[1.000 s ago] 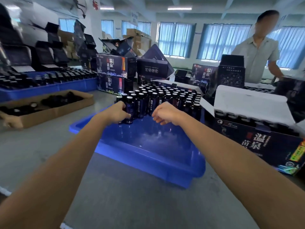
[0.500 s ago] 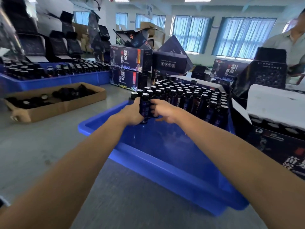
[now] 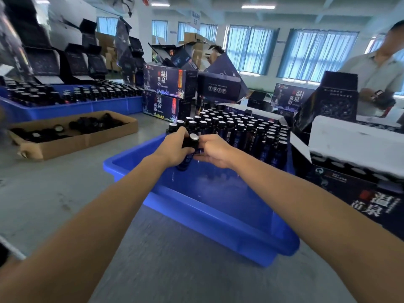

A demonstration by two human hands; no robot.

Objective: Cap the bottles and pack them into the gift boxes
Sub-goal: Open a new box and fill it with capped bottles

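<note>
Now | left hand (image 3: pixel 175 147) wraps a bottle (image 3: pixel 193 138), held above the blue tray (image 3: pixel 131 170) clear of the rows | right hand (image 3: pixel 215 152) curls against it, likely steadying for packing.

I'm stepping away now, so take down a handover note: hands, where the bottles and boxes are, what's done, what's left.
Left hand and right hand both grip the held bottles, lifted over the blue tub.
Many standing bottles fill the tub's far end.
Open gift box at right already holds a row.
Left: box these, then the rest; caps unclear.
</note>
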